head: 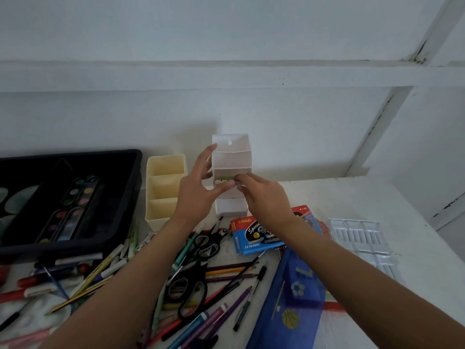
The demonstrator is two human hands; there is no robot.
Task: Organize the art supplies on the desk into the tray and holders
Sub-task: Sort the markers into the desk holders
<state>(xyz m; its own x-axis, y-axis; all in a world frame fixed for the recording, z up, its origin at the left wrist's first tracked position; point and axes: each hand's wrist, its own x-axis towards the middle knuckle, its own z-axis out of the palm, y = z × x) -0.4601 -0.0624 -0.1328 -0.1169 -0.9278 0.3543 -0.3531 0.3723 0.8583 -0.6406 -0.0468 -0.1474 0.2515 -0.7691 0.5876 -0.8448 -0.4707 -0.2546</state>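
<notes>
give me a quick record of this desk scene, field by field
left hand: grips the side of the white holder
right hand: pinches the end one of the small coloured sticks in the white holder's middle tier
cream holder: left of the white holder, three compartments, nothing visible inside
black tray: far left, holds paint palettes
loose on desk: scissors, crayon box, pencils
</notes>
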